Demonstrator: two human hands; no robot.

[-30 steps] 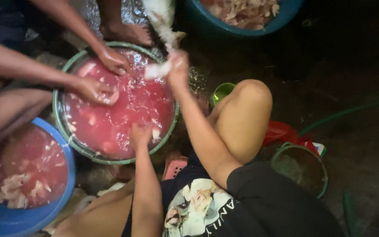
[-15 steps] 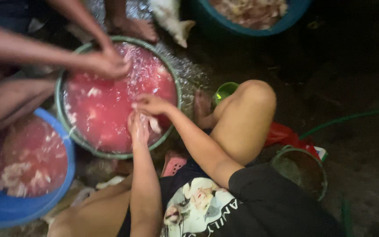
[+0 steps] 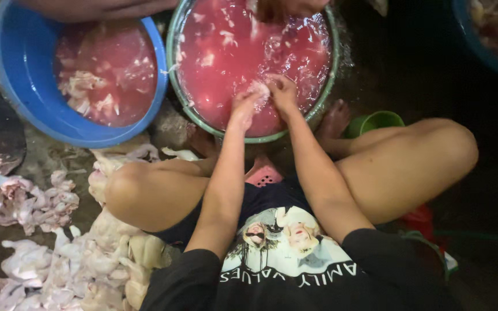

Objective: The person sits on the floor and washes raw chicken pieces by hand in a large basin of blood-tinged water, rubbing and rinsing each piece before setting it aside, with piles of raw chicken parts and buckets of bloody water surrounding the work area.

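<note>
I squat over a green-rimmed basin full of red, bloody water with pale meat pieces floating in it. My left hand and my right hand meet at the near side of the basin, both closed around one pale piece of raw meat at the water's surface. At the basin's far edge another person's hands reach into the same water.
A blue basin with red water and meat scraps stands to the left. Plucked raw chicken pieces lie piled on the wet floor by my left knee. A small green cup sits near my right foot; another blue basin is at top right.
The view has tilted down and in toward me. My right hand has come down from the raised chicken into the basin, and both hands now close on a meat piece in the water.
</note>
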